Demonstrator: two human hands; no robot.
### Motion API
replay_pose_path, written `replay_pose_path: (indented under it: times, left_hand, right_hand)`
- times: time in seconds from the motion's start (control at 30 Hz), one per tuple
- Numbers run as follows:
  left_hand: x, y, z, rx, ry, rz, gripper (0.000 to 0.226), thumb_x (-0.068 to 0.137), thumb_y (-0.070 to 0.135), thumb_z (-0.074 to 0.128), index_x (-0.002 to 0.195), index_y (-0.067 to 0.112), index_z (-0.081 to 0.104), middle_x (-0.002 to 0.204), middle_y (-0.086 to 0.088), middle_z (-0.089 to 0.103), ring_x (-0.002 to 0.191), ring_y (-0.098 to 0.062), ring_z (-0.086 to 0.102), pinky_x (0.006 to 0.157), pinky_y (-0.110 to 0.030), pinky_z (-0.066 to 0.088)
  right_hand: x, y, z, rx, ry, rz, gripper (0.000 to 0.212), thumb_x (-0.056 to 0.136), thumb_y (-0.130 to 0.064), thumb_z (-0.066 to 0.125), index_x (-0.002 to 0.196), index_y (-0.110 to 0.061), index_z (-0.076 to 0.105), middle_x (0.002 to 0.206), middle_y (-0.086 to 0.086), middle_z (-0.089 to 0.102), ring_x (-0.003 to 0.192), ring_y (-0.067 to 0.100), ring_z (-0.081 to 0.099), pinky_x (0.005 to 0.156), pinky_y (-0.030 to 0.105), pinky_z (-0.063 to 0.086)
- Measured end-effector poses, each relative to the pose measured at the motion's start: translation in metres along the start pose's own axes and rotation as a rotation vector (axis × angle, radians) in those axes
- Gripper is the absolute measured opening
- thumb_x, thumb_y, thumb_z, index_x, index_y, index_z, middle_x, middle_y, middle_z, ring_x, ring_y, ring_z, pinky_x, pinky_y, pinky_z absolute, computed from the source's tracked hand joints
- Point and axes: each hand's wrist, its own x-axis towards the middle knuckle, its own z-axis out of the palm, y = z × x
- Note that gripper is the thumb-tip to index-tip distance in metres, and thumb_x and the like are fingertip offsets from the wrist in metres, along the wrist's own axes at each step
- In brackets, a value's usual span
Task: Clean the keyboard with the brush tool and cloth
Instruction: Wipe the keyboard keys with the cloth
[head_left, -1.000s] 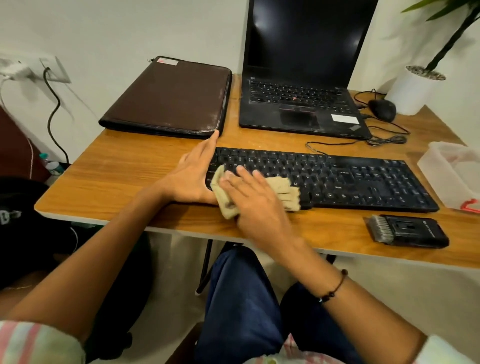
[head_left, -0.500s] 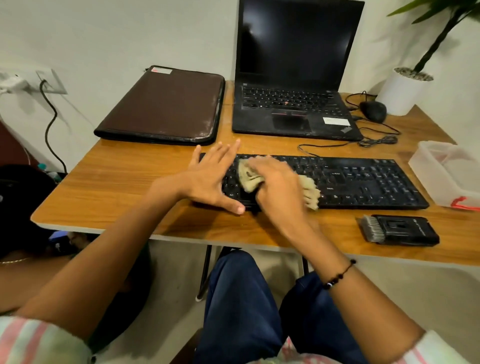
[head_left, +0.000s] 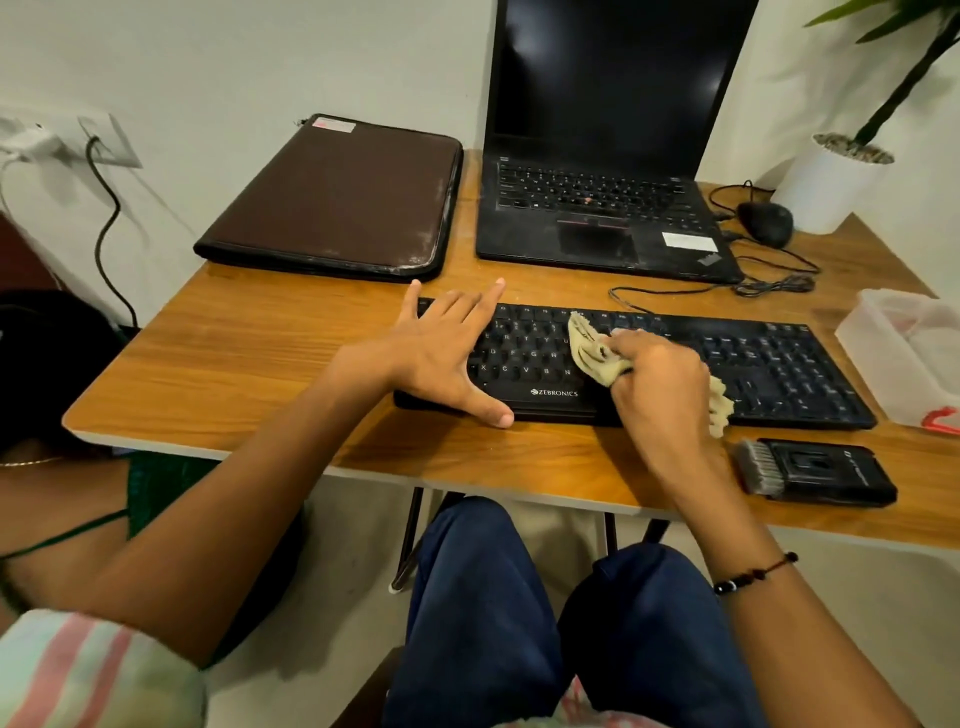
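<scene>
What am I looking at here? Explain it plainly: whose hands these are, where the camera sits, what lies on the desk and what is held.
There is no machine here. A person wears a camera on the head, so the one picture looks forward and down over their own arms and knees.

The left hand lies flat with spread fingers on the left end of the black keyboard, steadying it. The right hand grips a crumpled beige cloth against the keys.

On the wooden desk also lie a brush tool, untouched near the front edge, an open laptop, a brown case, a mouse, a clear plastic box and a white plant pot.
</scene>
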Motion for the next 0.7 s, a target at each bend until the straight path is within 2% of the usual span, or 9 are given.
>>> replay_pose_path:
  times: [0.07, 0.13, 0.27, 0.37, 0.43, 0.47, 0.53, 0.63, 0.7]
  left_hand:
    - [-0.002, -0.001, 0.004, -0.006, 0.018, -0.020, 0.141, 0.045, 0.091, 0.040, 0.142, 0.022, -0.033, 0.160, -0.005, -0.006, 0.146, -0.025, -0.010, 0.111, -0.060, -0.015]
    - [-0.005, -0.002, 0.009, -0.030, 0.040, -0.046, 0.142, 0.043, 0.093, 0.040, 0.140, 0.023, -0.036, 0.159, -0.006, -0.013, 0.145, -0.026, -0.016, 0.112, -0.059, -0.013]
    - [-0.010, -0.010, 0.010, -0.116, 0.044, -0.060, 0.143, 0.054, 0.083, 0.058, 0.142, 0.017, -0.032, 0.159, -0.006, -0.007, 0.146, -0.023, -0.008, 0.117, -0.051, -0.006]
    - [-0.012, -0.013, 0.009, -0.112, 0.046, -0.027, 0.146, 0.044, 0.090, 0.047, 0.145, 0.016, -0.029, 0.160, -0.006, -0.006, 0.146, -0.022, -0.005, 0.117, -0.045, -0.004]
    - [-0.013, -0.013, 0.010, -0.117, 0.044, -0.017, 0.145, 0.042, 0.090, 0.045, 0.146, 0.018, -0.026, 0.160, -0.006, -0.007, 0.146, -0.021, -0.004, 0.117, -0.042, -0.004]
    - [-0.013, -0.013, 0.010, -0.127, 0.047, -0.013, 0.145, 0.042, 0.090, 0.045, 0.146, 0.018, -0.025, 0.160, -0.005, -0.007, 0.146, -0.020, -0.004, 0.117, -0.040, -0.004]
    - [-0.013, -0.016, 0.012, -0.151, 0.057, -0.003, 0.146, 0.041, 0.091, 0.045, 0.147, 0.019, -0.023, 0.160, -0.003, -0.008, 0.146, -0.019, -0.004, 0.116, -0.039, -0.004]
    - [-0.012, -0.017, 0.013, -0.162, 0.063, 0.013, 0.145, 0.042, 0.091, 0.046, 0.148, 0.019, -0.021, 0.160, -0.002, -0.009, 0.146, -0.019, -0.005, 0.116, -0.039, -0.004]
    - [-0.011, -0.016, 0.013, -0.156, 0.067, 0.022, 0.145, 0.042, 0.091, 0.046, 0.148, 0.018, -0.020, 0.160, -0.001, -0.008, 0.146, -0.019, -0.005, 0.116, -0.039, -0.004]
  right_hand:
    - [0.003, -0.018, -0.001, 0.118, 0.081, 0.055, 0.045, 0.082, 0.011, 0.049, 0.119, -0.008, 0.065, 0.120, 0.009, 0.066, 0.110, 0.023, 0.060, 0.097, 0.026, 0.040]
    - [0.003, -0.047, 0.007, 0.169, 0.088, -0.057, 0.044, 0.082, 0.011, 0.051, 0.120, -0.008, 0.064, 0.122, 0.007, 0.064, 0.113, 0.021, 0.059, 0.099, 0.023, 0.038]
    - [-0.002, -0.081, 0.035, 0.047, -0.209, -0.433, 0.052, 0.079, 0.003, 0.056, 0.131, -0.002, 0.054, 0.140, 0.012, 0.050, 0.135, 0.027, 0.040, 0.114, 0.034, 0.023]
    - [0.003, -0.059, 0.032, -0.021, -0.203, -0.524, 0.054, 0.074, 0.007, 0.055, 0.127, -0.001, 0.057, 0.132, 0.016, 0.056, 0.129, 0.034, 0.047, 0.109, 0.043, 0.033]
    - [0.003, -0.042, 0.028, -0.034, -0.101, -0.533, 0.054, 0.064, 0.013, 0.054, 0.115, -0.001, 0.066, 0.117, 0.017, 0.066, 0.116, 0.038, 0.058, 0.099, 0.049, 0.043]
    - [0.002, -0.033, 0.025, -0.040, -0.067, -0.508, 0.052, 0.062, 0.015, 0.054, 0.110, 0.000, 0.069, 0.111, 0.017, 0.069, 0.111, 0.038, 0.061, 0.094, 0.051, 0.046]
    - [0.001, -0.011, 0.018, -0.059, -0.057, -0.380, 0.051, 0.068, 0.020, 0.054, 0.112, 0.000, 0.067, 0.114, 0.018, 0.067, 0.116, 0.038, 0.058, 0.099, 0.052, 0.043]
    - [0.005, 0.030, -0.003, -0.113, -0.063, -0.131, 0.046, 0.082, 0.013, 0.051, 0.123, -0.006, 0.060, 0.126, 0.014, 0.061, 0.126, 0.032, 0.050, 0.107, 0.042, 0.036]
    - [0.011, 0.038, -0.015, -0.114, -0.035, 0.038, 0.044, 0.086, 0.008, 0.049, 0.124, -0.012, 0.061, 0.122, 0.011, 0.065, 0.116, 0.027, 0.056, 0.099, 0.034, 0.041]
